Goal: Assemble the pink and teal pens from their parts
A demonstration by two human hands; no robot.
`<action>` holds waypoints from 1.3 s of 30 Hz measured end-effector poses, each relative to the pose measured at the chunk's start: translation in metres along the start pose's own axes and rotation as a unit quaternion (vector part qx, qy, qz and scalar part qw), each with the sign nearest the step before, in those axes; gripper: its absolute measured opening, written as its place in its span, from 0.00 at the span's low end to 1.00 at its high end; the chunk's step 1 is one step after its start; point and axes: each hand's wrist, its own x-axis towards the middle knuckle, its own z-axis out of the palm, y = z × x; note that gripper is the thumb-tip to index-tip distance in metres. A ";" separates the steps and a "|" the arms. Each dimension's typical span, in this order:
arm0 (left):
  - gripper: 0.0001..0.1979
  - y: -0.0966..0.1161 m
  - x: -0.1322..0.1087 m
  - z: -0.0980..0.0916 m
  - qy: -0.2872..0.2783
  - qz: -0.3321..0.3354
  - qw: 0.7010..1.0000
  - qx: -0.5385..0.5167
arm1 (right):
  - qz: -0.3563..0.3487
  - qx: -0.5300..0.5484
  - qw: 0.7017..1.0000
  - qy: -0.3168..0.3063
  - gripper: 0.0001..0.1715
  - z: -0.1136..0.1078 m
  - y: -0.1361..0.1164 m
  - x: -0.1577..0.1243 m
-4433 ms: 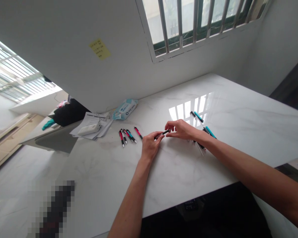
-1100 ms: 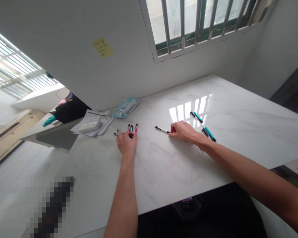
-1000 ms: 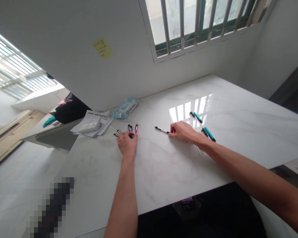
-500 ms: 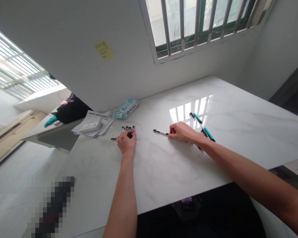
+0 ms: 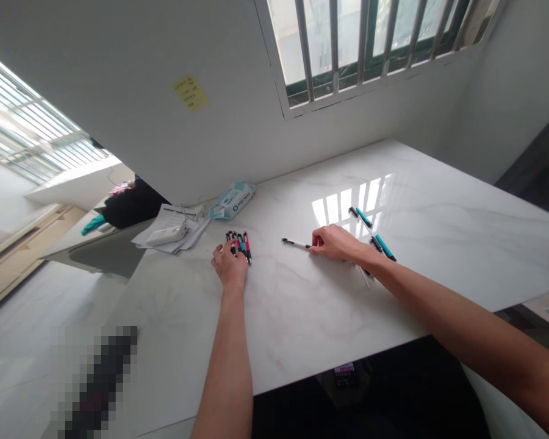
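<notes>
My left hand [image 5: 229,266] rests on the white marble table [image 5: 311,305], fingers closed around a tight bundle of several red, teal and black pens [image 5: 239,242] lying side by side. My right hand [image 5: 333,242] lies further right, fingers curled and pinching the end of a thin white pen refill [image 5: 295,244] that points left along the table. More teal and black pen parts [image 5: 380,244] lie just behind my right wrist, and another pair [image 5: 361,214] sits a little farther back.
A wet-wipe pack [image 5: 232,200] lies near the wall. A stack of papers with a white device on top [image 5: 170,230] sits at the table's left corner. A yellow sticky note [image 5: 190,93] is on the wall, below a barred window [image 5: 361,42].
The left hand has left the part both hands held and gone to the scattered pens, raking them together into one tight bundle. The right hand stays holding the white refill.
</notes>
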 end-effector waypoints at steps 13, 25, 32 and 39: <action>0.19 0.013 -0.008 0.003 -0.035 0.048 0.998 0.030 | -0.005 0.030 0.999 0.012 0.11 0.003 0.000 0.002; 0.16 0.029 -0.017 0.007 -0.024 0.043 0.999 -0.002 | -0.042 -0.020 0.999 0.016 0.30 0.014 0.000 0.002; 0.14 0.033 -0.019 0.011 -0.016 0.062 0.997 -0.042 | -0.024 -0.030 0.999 0.012 0.31 0.015 -0.003 0.002; 0.21 0.021 -0.011 0.012 0.005 0.071 0.996 -0.054 | 0.003 0.020 1.000 0.018 0.27 0.015 -0.006 0.008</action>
